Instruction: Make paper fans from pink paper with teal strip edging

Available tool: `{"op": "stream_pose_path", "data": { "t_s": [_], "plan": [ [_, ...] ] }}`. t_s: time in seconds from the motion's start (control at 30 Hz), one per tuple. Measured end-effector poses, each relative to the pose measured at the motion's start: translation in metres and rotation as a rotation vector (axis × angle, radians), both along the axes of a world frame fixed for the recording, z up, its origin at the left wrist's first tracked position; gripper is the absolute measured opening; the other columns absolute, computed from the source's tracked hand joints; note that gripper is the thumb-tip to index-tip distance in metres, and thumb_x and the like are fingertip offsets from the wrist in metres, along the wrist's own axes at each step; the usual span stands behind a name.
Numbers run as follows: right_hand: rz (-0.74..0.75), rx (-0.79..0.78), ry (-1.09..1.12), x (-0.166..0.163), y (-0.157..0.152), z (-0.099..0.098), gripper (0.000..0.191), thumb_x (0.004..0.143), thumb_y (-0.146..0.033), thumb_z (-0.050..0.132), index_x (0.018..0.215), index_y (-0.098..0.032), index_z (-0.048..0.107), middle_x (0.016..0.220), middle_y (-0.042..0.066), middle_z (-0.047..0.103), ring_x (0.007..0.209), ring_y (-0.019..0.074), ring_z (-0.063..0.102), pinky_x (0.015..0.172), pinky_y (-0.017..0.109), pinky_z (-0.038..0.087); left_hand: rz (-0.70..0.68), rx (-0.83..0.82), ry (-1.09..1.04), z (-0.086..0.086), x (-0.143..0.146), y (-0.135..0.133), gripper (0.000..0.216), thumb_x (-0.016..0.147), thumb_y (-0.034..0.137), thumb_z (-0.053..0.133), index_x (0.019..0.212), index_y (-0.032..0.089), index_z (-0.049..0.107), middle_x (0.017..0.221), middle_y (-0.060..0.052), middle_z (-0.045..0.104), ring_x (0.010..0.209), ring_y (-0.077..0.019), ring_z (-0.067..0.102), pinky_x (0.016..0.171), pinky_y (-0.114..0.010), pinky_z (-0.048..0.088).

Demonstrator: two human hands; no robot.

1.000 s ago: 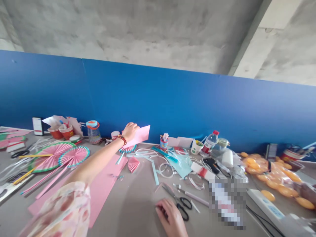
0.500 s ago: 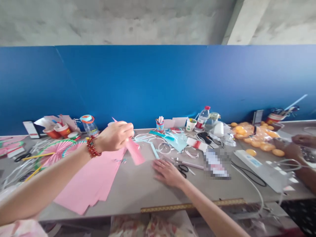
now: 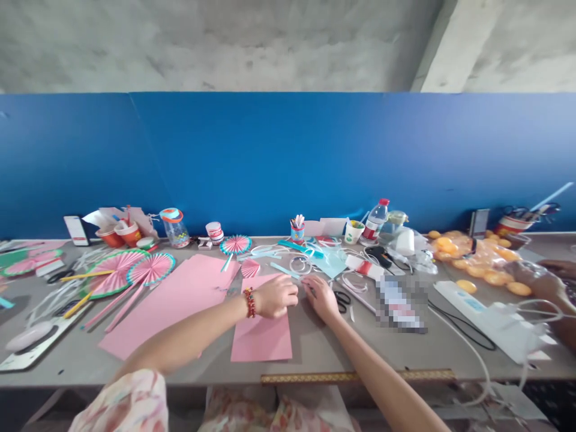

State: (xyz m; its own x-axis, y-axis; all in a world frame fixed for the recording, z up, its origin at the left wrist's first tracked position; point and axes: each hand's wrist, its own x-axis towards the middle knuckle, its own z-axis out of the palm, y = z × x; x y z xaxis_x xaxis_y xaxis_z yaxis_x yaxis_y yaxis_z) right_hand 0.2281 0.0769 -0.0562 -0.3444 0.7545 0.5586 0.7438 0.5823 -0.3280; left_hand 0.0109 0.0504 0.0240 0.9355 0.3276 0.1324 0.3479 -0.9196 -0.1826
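Observation:
A small pink paper sheet (image 3: 262, 336) lies flat on the grey table (image 3: 342, 351) in front of me. My left hand (image 3: 275, 296), with a red bead bracelet at the wrist, rests curled on the sheet's far edge, its fingers closed on that edge. My right hand (image 3: 322, 296) lies just to the right, fingers stretched out on the table by the sheet's far right corner. Black-handled scissors (image 3: 342, 298) lie right beside my right hand.
A larger stack of pink sheets (image 3: 171, 300) lies to the left, with pink folded paper fans (image 3: 130, 270) beyond. Cups, a jar, a water bottle (image 3: 376, 220) and paper strips line the blue wall. A power strip (image 3: 477, 306) and orange balls (image 3: 477, 267) are right, near another person's hand (image 3: 546, 282).
My left hand brought the pink sheet from the back of the table through the air and laid it flat in front of me. My right hand slid forward to the sheet's corner.

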Motion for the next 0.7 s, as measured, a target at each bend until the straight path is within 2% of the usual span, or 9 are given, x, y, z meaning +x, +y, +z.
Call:
{"op": "stream_pose_path", "data": {
  "t_s": [0.07, 0.13, 0.2, 0.27, 0.37, 0.43, 0.53, 0.6, 0.7],
  "plan": [
    [0.017, 0.004, 0.001, 0.0, 0.0, 0.0, 0.026, 0.096, -0.023, 0.044, 0.101, -0.02, 0.069, 0.107, 0.009, 0.072, 0.104, 0.0241, 0.064, 0.096, 0.041, 0.049, 0.048, -0.006, -0.043, -0.012, -0.006, -0.006, 0.026, 0.081, 0.019, 0.059, 0.106, 0.016, 0.065, 0.113, -0.011, 0.064, 0.106, -0.0251, 0.058, 0.11, -0.048, 0.033],
    [0.038, 0.0, -0.01, -0.001, 0.0, 0.0, 0.024, 0.096, -0.024, 0.046, 0.102, -0.02, 0.069, 0.107, 0.009, 0.072, 0.103, 0.0242, 0.064, 0.097, 0.042, 0.048, 0.114, -0.047, -0.102, -0.023, -0.025, -0.019, 0.03, 0.085, 0.024, 0.058, 0.115, 0.017, 0.063, 0.122, -0.011, 0.063, 0.116, -0.0254, 0.055, 0.113, -0.045, 0.033],
    [0.056, -0.011, -0.024, -0.002, -0.001, 0.0, 0.025, 0.097, -0.025, 0.046, 0.106, -0.02, 0.068, 0.109, 0.01, 0.071, 0.104, 0.0253, 0.064, 0.098, 0.044, 0.048, 0.218, -0.107, -0.155, -0.033, -0.05, -0.037, 0.04, 0.091, 0.039, 0.055, 0.126, 0.019, 0.059, 0.137, -0.012, 0.057, 0.127, -0.0274, 0.05, 0.116, -0.046, 0.03],
    [0.08, -0.025, -0.041, -0.003, -0.002, 0.0, 0.029, 0.098, -0.027, 0.045, 0.113, -0.019, 0.067, 0.115, 0.012, 0.069, 0.109, 0.0267, 0.062, 0.099, 0.045, 0.048, 0.304, -0.158, -0.147, -0.04, -0.074, -0.054, 0.069, 0.088, 0.062, 0.053, 0.142, 0.021, 0.047, 0.153, -0.014, 0.042, 0.139, -0.0338, 0.039, 0.117, -0.052, 0.028],
    [0.173, -0.054, -0.085, -0.007, -0.006, 0.002, 0.036, 0.097, -0.034, 0.049, 0.127, -0.02, 0.062, 0.129, 0.011, 0.064, 0.12, 0.0266, 0.057, 0.104, 0.043, 0.045, 0.407, -0.216, -0.119, -0.048, -0.091, -0.078, 0.087, 0.087, 0.073, 0.045, 0.155, 0.023, 0.026, 0.161, -0.016, 0.026, 0.145, -0.0377, 0.029, 0.116, -0.055, 0.026],
    [0.26, -0.094, -0.166, -0.01, -0.008, 0.006, 0.045, 0.095, -0.041, 0.054, 0.135, -0.022, 0.058, 0.14, 0.01, 0.058, 0.129, 0.0275, 0.052, 0.109, 0.044, 0.041, 0.417, -0.26, -0.093, -0.053, -0.084, -0.091, 0.087, 0.089, 0.072, 0.04, 0.157, 0.023, 0.019, 0.163, -0.016, 0.02, 0.148, -0.0362, 0.025, 0.118, -0.055, 0.024],
    [0.35, -0.184, -0.325, -0.012, -0.01, 0.01, 0.053, 0.094, -0.048, 0.055, 0.14, -0.023, 0.054, 0.149, 0.01, 0.05, 0.137, 0.0298, 0.044, 0.113, 0.049, 0.035, 0.396, -0.3, -0.082, -0.061, -0.056, -0.103, 0.09, 0.089, 0.074, 0.038, 0.158, 0.023, 0.013, 0.163, -0.018, 0.016, 0.149, -0.0367, 0.019, 0.118, -0.058, 0.02],
    [0.359, -0.22, -0.376, -0.011, -0.012, 0.011, 0.053, 0.095, -0.047, 0.052, 0.142, -0.023, 0.053, 0.151, 0.009, 0.047, 0.138, 0.0291, 0.042, 0.114, 0.049, 0.034, 0.408, -0.307, -0.093, -0.064, -0.038, -0.107, 0.094, 0.086, 0.077, 0.038, 0.158, 0.022, 0.012, 0.163, -0.019, 0.016, 0.149, -0.0386, 0.019, 0.117, -0.062, 0.019],
    [0.329, -0.211, -0.395, -0.006, -0.013, 0.009, 0.049, 0.097, -0.036, 0.047, 0.145, -0.023, 0.05, 0.152, 0.008, 0.045, 0.14, 0.0271, 0.041, 0.116, 0.048, 0.032, 0.417, -0.303, -0.113, -0.064, -0.025, -0.105, 0.094, 0.085, 0.077, 0.039, 0.158, 0.022, 0.015, 0.162, -0.02, 0.019, 0.148, -0.0392, 0.021, 0.116, -0.064, 0.02]
  ]
}}
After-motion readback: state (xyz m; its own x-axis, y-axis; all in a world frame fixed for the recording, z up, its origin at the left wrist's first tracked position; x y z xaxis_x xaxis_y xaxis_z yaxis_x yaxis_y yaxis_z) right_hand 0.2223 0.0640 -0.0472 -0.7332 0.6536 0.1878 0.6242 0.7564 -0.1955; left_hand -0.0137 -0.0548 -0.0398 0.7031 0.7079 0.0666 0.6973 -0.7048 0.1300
